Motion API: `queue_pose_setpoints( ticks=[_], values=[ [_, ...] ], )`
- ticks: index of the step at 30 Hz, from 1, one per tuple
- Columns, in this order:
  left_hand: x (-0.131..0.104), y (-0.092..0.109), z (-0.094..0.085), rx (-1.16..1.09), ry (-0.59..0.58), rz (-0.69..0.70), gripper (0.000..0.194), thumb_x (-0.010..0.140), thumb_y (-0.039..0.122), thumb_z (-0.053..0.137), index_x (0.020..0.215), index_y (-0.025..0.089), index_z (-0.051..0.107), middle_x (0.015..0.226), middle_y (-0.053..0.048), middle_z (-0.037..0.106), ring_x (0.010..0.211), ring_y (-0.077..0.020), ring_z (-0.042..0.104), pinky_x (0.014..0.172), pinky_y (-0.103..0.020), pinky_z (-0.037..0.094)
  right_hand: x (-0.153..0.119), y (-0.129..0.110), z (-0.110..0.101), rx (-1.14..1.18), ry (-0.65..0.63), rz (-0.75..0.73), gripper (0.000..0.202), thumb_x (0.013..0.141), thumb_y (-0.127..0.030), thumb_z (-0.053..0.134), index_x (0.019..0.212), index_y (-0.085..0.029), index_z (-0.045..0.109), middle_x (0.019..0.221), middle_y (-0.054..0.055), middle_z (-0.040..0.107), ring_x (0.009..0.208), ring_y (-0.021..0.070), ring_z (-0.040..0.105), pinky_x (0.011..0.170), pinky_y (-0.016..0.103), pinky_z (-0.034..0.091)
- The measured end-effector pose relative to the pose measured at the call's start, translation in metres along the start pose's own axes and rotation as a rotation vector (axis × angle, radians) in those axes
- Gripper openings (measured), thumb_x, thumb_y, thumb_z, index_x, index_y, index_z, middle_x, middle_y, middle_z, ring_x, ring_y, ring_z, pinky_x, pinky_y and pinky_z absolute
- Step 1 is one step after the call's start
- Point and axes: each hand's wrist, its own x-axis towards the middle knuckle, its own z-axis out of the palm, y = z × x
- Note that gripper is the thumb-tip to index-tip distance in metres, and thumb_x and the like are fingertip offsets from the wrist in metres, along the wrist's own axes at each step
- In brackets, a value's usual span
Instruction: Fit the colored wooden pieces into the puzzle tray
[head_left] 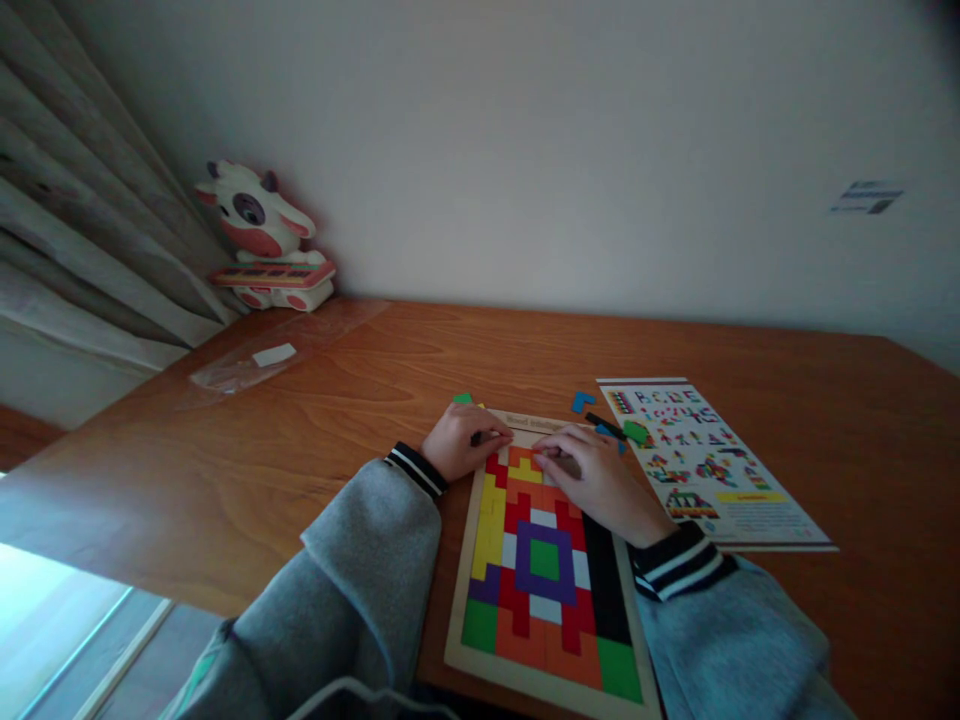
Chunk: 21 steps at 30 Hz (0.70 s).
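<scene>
Two hands at the far end of a colourful block puzzle

The wooden puzzle tray (547,689) lies on the desk (360,400), its near end at the bottom of the view. Wood grain runs from its left side toward a clear plastic bag (240,372), and beyond its far end to the wall (562,150); a printed pattern sheet (720,450) lies to its right.

The left hand (459,442) rests at the tray's far left corner, fingers curled; whether it grips anything cannot be told. The right hand (600,478) is over the far rows, thumb and index finger nearly together by an orange block; a hold cannot be confirmed.

Inside the tray, a purple frame surrounds a green centre, amid red, white, orange, yellow and black blocks. Loose blue (583,401), black and green (636,432) pieces lie beyond its far right corner.

A cow toy with a keyboard (262,225) sits beyond the tray to the left, near a curtain (75,200).
</scene>
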Motion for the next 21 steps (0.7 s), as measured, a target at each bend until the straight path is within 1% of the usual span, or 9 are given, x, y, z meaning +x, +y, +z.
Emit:
queue_pose_setpoints(
  ticks=[3,5,8,11,14,17,19,21],
  values=[
    [-0.003,-0.011,-0.009,0.104,0.079,-0.03,0.016,0.092,0.029,0.058,0.091,0.018,0.071,0.088,-0.005,0.074,0.084,-0.0183,0.067,0.079,-0.032,0.048,0.0,0.001,-0.004,-0.015,0.075,0.048,0.015,0.094,-0.032,0.054,0.098,-0.026,0.067,0.1,0.004,0.067,0.096,0.0215,0.063,0.085,0.039,0.045],
    [-0.006,-0.018,-0.017,0.181,0.07,-0.011,0.017,0.092,0.029,0.057,0.095,0.019,0.07,0.091,-0.006,0.074,0.088,-0.02,0.067,0.08,-0.034,0.048,0.0,0.007,-0.007,-0.044,0.134,0.074,0.017,0.094,-0.034,0.053,0.099,-0.026,0.068,0.1,0.005,0.067,0.095,0.0219,0.063,0.085,0.039,0.045],
    [-0.01,-0.025,-0.03,0.225,-0.025,0.054,0.02,0.091,0.032,0.057,0.103,0.02,0.069,0.099,-0.008,0.073,0.095,-0.0216,0.065,0.085,-0.036,0.048,0.0,0.019,-0.013,-0.097,0.189,0.094,0.02,0.093,-0.037,0.054,0.097,-0.024,0.069,0.1,0.006,0.066,0.097,0.0236,0.063,0.087,0.041,0.045],
    [-0.014,-0.026,-0.041,0.208,-0.119,0.107,0.028,0.087,0.036,0.063,0.109,0.02,0.067,0.105,-0.009,0.072,0.1,-0.0232,0.064,0.091,-0.039,0.048,-0.002,0.032,-0.019,-0.152,0.216,0.105,0.021,0.092,-0.038,0.055,0.097,-0.024,0.069,0.102,0.007,0.067,0.099,0.0251,0.062,0.089,0.043,0.044],
    [-0.018,-0.026,-0.046,0.199,-0.162,0.098,0.035,0.084,0.038,0.064,0.114,0.019,0.065,0.11,-0.01,0.071,0.105,-0.0252,0.063,0.095,-0.041,0.048,-0.003,0.042,-0.024,-0.186,0.236,0.106,0.022,0.092,-0.038,0.054,0.099,-0.023,0.068,0.103,0.007,0.068,0.098,0.0253,0.062,0.088,0.044,0.045],
    [-0.021,-0.029,-0.047,0.191,-0.174,0.077,0.037,0.085,0.037,0.064,0.117,0.02,0.064,0.115,-0.01,0.07,0.108,-0.0254,0.063,0.097,-0.041,0.047,-0.005,0.047,-0.026,-0.222,0.24,0.122,0.025,0.091,-0.042,0.054,0.103,-0.023,0.067,0.108,0.008,0.067,0.099,0.0262,0.062,0.088,0.045,0.045],
    [-0.022,-0.031,-0.046,0.19,-0.178,0.072,0.036,0.085,0.036,0.063,0.117,0.02,0.064,0.117,-0.01,0.069,0.108,-0.025,0.063,0.097,-0.041,0.048,-0.006,0.048,-0.026,-0.233,0.219,0.129,0.031,0.089,-0.047,0.057,0.106,-0.024,0.067,0.111,0.008,0.066,0.102,0.0274,0.061,0.088,0.046,0.044],
    [-0.023,-0.033,-0.044,0.192,-0.183,0.065,0.036,0.085,0.035,0.062,0.118,0.02,0.064,0.118,-0.01,0.068,0.109,-0.0249,0.063,0.097,-0.041,0.048,-0.007,0.047,-0.025,-0.23,0.166,0.118,0.038,0.084,-0.054,0.062,0.11,-0.025,0.067,0.115,0.008,0.064,0.108,0.0294,0.059,0.09,0.049,0.043]
  ],
)
